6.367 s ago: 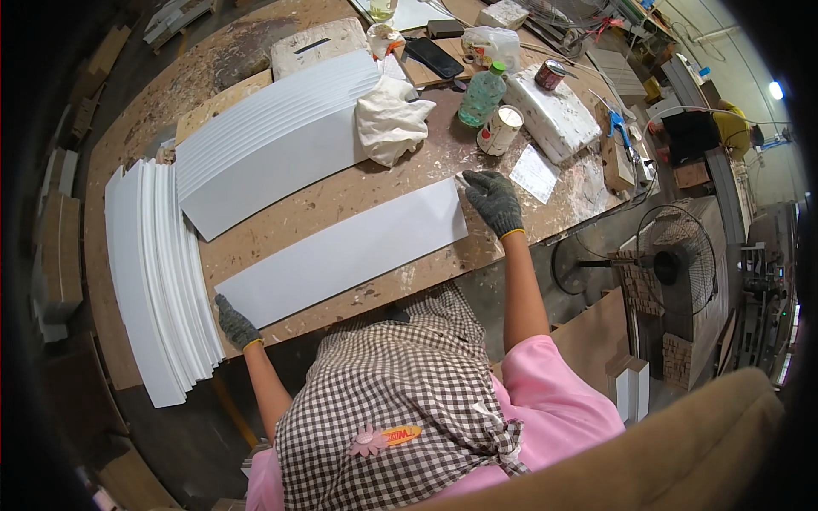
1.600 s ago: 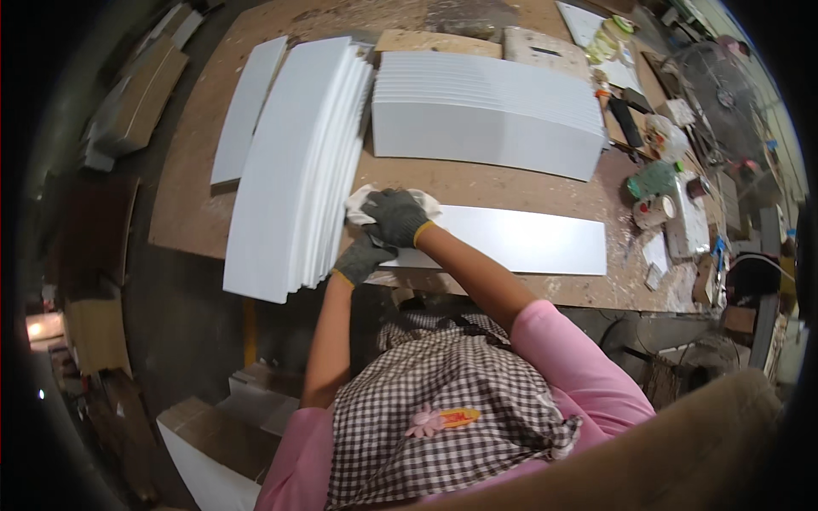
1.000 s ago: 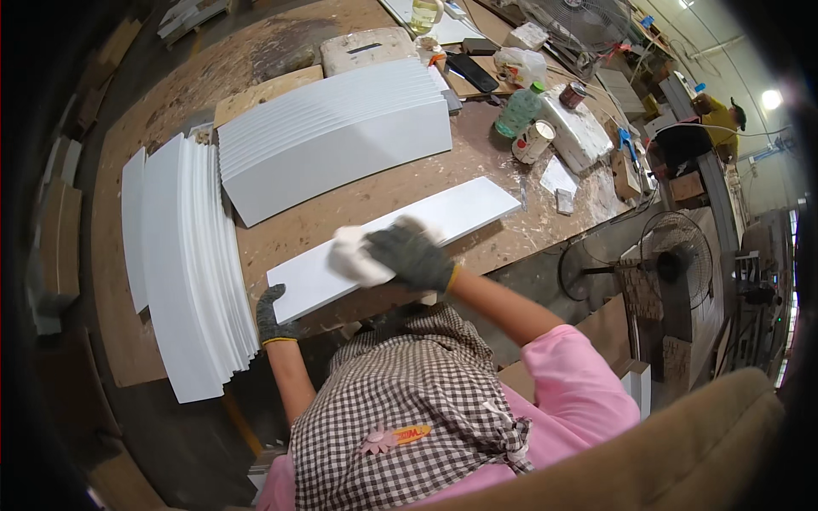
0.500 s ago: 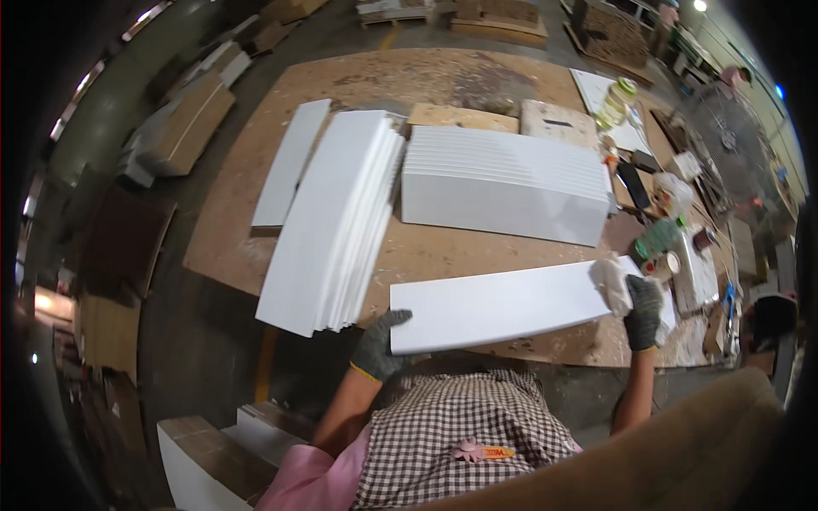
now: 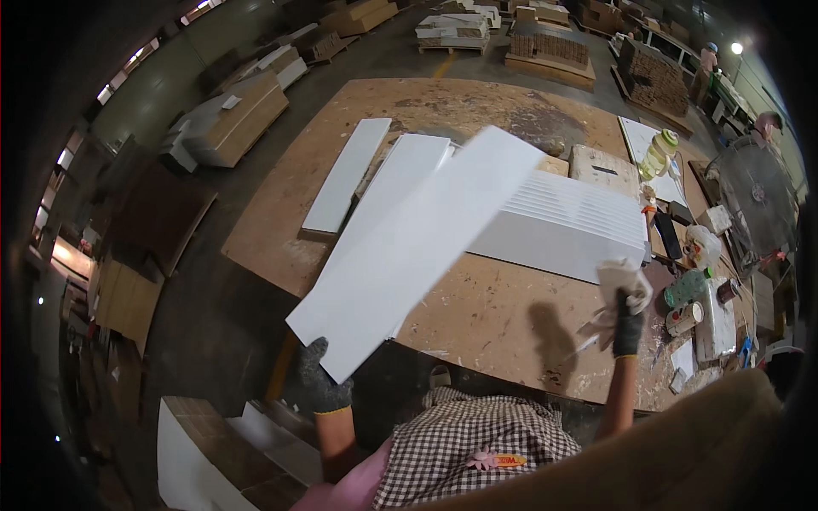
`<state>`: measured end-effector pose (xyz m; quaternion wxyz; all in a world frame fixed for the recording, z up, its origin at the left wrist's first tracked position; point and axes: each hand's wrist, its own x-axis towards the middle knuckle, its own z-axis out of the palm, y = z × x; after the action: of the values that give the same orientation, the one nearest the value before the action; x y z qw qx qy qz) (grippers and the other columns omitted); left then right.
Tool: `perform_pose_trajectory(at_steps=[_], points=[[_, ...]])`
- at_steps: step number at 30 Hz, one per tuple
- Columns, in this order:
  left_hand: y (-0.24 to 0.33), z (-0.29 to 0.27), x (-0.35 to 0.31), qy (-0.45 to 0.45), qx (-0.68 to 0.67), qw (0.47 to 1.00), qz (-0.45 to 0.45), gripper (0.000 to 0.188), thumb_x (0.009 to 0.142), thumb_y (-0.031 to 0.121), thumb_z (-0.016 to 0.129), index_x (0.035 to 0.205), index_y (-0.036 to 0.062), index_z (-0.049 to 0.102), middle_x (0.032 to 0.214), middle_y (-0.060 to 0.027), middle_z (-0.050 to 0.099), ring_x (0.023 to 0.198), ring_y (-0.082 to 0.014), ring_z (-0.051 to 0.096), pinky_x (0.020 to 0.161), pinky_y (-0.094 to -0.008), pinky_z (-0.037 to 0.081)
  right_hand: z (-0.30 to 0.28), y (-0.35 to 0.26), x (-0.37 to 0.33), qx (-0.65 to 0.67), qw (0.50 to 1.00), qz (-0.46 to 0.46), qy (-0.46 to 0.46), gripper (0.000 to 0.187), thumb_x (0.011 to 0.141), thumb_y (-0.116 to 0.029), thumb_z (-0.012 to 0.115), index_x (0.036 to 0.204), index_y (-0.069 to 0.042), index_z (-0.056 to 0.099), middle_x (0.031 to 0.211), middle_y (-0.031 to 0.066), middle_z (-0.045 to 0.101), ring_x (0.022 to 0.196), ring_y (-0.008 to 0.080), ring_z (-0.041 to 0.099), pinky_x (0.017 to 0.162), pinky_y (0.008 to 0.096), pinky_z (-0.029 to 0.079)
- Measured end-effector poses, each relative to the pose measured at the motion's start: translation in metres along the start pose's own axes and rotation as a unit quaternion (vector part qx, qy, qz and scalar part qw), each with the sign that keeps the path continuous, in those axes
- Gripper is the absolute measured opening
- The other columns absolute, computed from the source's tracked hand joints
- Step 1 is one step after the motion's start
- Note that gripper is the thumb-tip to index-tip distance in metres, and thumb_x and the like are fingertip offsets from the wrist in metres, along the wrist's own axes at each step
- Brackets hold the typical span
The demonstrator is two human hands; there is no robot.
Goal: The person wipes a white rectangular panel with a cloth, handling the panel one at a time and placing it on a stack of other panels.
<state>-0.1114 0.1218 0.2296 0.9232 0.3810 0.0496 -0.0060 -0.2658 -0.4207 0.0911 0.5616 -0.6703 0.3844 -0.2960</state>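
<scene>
Where the wooden table (image 5: pixel 503 315) stands on a dim workshop floor, stacks of boards and pallets (image 5: pixel 545 43) fill the background, and bottles and cans (image 5: pixel 686 307) crowd the table's right end. 2 piles of white panels (image 5: pixel 562 226) lie on the top, with 1 separate strip (image 5: pixel 345 175) at the left. The gloved left hand (image 5: pixel 322 387) grips the lower corner of a long white panel (image 5: pixel 417 247), raised and tilted over the table. The gloved right hand (image 5: pixel 629 317), lifted clear of the table, is closed on a white rag (image 5: pixel 620 281).
</scene>
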Motion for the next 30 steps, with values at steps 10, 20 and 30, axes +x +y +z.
perform_pose_trajectory(at_steps=[10, 20, 30], points=[[-0.013, -0.026, 0.042, 0.07, -0.034, 0.994, 0.075, 0.051, 0.08, 0.009, 0.056, 0.129, 0.0004, 0.047, 0.123, -0.0161, 0.055, 0.113, -0.0332, 0.055, 0.096, -0.049, 0.047, 0.105, 0.021, -0.153, 0.066, 0.954, 0.137, -0.259, 0.039, 0.085, -0.024, 0.071, 0.114, -0.002, 0.056, 0.099, 0.0043, 0.061, 0.087, 0.0146, 0.057, 0.074, 0.031, 0.049], [0.043, -0.077, 0.03, 0.116, 0.296, 0.947, -0.051, 0.04, 0.093, 0.027, 0.053, 0.127, 0.0063, 0.052, 0.105, -0.011, 0.062, 0.088, -0.0218, 0.062, 0.076, -0.0339, 0.052, 0.035, 0.045, -0.125, 0.36, 0.862, 0.225, -0.277, 0.076, 0.091, -0.057, 0.05, 0.14, -0.002, 0.03, 0.127, 0.0148, 0.052, 0.112, 0.0256, 0.056, 0.095, 0.0374, 0.048], [-0.187, 0.089, 0.103, -0.242, 0.363, 0.891, -0.126, 0.038, 0.095, 0.021, 0.053, 0.124, -0.0032, 0.052, 0.112, -0.0081, 0.062, 0.1, -0.0154, 0.06, 0.089, -0.0297, 0.048, -0.018, 0.031, 0.044, 0.039, 0.995, 0.089, -0.038, 0.049, 0.081, -0.029, 0.071, 0.121, -0.005, 0.055, 0.103, 0.0065, 0.063, 0.087, 0.0164, 0.061, 0.077, 0.0311, 0.05]])
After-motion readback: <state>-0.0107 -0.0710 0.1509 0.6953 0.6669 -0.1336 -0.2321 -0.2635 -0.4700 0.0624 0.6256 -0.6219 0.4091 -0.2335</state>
